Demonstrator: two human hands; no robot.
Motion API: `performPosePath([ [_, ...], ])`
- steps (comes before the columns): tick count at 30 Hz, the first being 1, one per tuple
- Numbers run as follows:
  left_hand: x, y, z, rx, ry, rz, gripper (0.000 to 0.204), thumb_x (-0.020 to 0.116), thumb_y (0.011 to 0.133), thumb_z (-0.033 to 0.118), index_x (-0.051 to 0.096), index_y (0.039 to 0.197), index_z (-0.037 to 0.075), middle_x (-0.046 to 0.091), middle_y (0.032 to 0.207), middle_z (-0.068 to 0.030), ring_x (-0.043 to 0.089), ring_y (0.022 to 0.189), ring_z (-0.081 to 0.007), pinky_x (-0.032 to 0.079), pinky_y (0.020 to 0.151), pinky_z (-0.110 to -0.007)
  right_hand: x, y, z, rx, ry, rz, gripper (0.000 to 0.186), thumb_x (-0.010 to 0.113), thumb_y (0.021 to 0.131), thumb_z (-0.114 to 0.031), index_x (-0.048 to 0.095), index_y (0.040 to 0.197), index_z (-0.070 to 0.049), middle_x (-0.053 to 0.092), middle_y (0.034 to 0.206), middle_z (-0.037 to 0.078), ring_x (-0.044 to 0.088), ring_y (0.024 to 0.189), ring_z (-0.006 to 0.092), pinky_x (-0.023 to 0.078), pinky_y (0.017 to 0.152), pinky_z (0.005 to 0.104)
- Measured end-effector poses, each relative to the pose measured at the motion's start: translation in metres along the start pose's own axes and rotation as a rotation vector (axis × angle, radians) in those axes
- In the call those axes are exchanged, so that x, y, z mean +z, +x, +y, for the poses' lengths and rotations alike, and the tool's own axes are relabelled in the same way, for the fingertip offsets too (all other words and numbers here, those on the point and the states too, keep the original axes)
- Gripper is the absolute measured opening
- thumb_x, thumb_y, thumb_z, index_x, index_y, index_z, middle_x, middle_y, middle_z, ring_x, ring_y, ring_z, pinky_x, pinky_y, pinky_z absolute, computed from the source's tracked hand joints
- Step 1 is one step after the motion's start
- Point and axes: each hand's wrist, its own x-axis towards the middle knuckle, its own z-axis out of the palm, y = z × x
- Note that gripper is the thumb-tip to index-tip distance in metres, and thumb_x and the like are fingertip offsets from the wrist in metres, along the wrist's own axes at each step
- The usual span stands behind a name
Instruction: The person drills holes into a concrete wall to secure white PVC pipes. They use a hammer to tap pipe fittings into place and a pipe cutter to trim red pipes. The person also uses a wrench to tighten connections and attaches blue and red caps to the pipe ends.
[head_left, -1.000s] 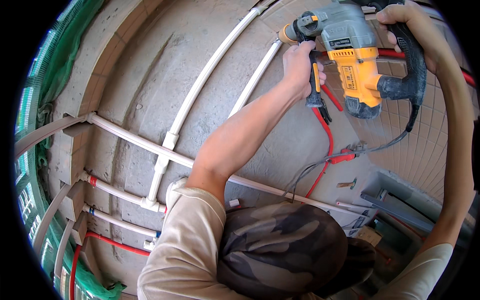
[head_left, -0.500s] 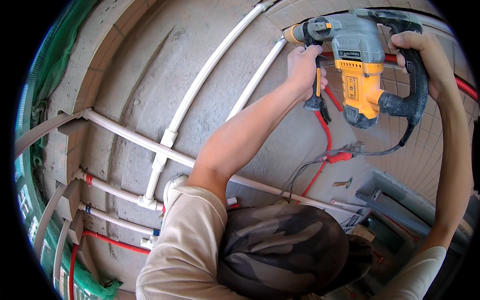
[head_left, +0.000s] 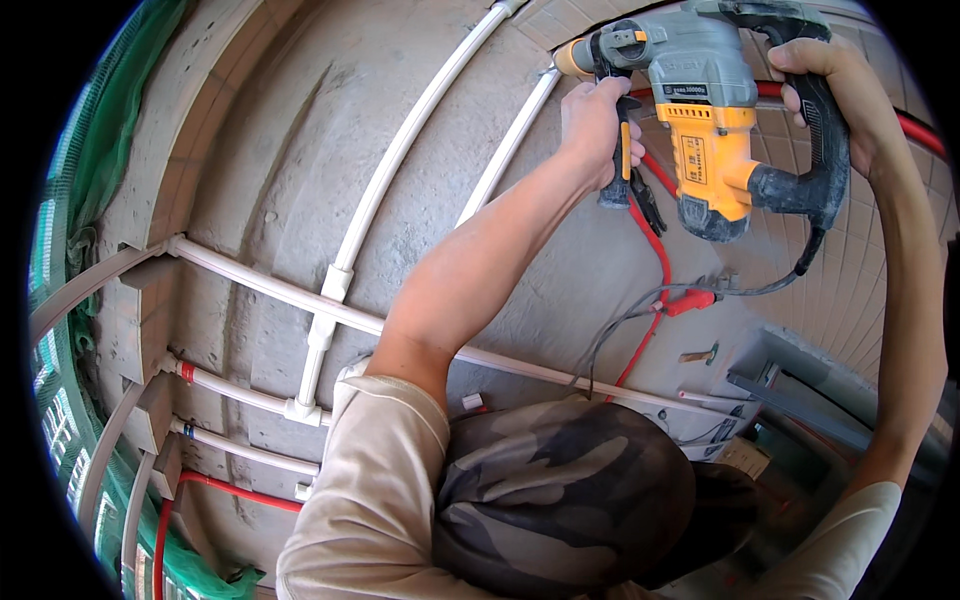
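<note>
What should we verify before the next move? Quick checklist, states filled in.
1. Left hand around the side handle of the drill: ok.
2. Right hand gripping the rear handle: ok.
3. Power cord away from the chuck: ok, it leaves from the rear handle's lower end.
4. Chuck clear of the white pipe: cannot tell, they meet in view.
5. Trigger released: cannot tell.
6. Gloves on: not ok, both hands bare.

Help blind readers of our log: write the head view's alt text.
A person's left hand grips the black side handle of a grey and yellow power drill, right hand its black rear handle; white plastic pipes cross grey concrete.
</note>
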Motion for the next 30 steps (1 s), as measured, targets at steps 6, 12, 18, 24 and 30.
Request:
performPosePath([
  [6,-0.001,0.001,0.001,-0.013,-0.029,0.009,0.035,0.059,0.098,0.035,0.057,0.105,0.001,0.061,0.073,-0.0141,0.060,0.052,-0.0248,0.052,0.048,-0.039,0.000,0.006,-0.005,-0.016,-0.005,-0.018,0.022,0.068,0.093,-0.027,0.067,0.094,-0.004,0.064,0.069,0.000,0.061,0.054,0.0032,0.054,0.052,0.0147],
  [12,-0.001,0.006,0.002,-0.022,-0.027,0.007,0.035,0.059,0.098,0.035,0.056,0.104,0.000,0.061,0.073,-0.0145,0.060,0.052,-0.0251,0.052,0.048,-0.039,0.002,0.009,-0.014,0.009,0.063,0.016,0.015,0.065,0.090,-0.016,0.067,0.093,-0.001,0.063,0.066,0.005,0.059,0.050,0.0098,0.053,0.048,0.0229],
  [18,-0.007,0.005,0.007,-0.019,-0.066,0.025,0.037,0.059,0.098,0.036,0.055,0.107,0.000,0.061,0.074,-0.0146,0.060,0.053,-0.0254,0.052,0.049,-0.040,0.018,0.013,-0.051,0.119,0.281,0.014,0.019,0.063,0.083,0.002,0.065,0.102,0.005,0.064,0.071,0.014,0.062,0.048,0.0200,0.055,0.043,0.0335],
  [24,0.000,0.006,0.005,-0.051,-0.121,0.011,0.038,0.057,0.098,0.037,0.054,0.108,0.001,0.061,0.075,-0.0152,0.061,0.053,-0.0259,0.053,0.049,-0.038,0.013,0.022,-0.059,0.131,0.175,0.001,0.012,0.064,0.082,0.003,0.067,0.093,0.007,0.063,0.066,0.015,0.063,0.048,0.0211,0.054,0.043,0.0331],
  [30,-0.001,0.010,0.006,-0.045,-0.096,0.041,0.037,0.058,0.097,0.038,0.054,0.104,0.001,0.059,0.070,-0.0135,0.060,0.050,-0.0254,0.053,0.047,-0.039,0.013,0.022,-0.056,0.114,0.238,-0.004,0.011,0.063,0.082,0.005,0.067,0.091,0.007,0.064,0.067,0.015,0.063,0.049,0.0210,0.054,0.044,0.0337],
])
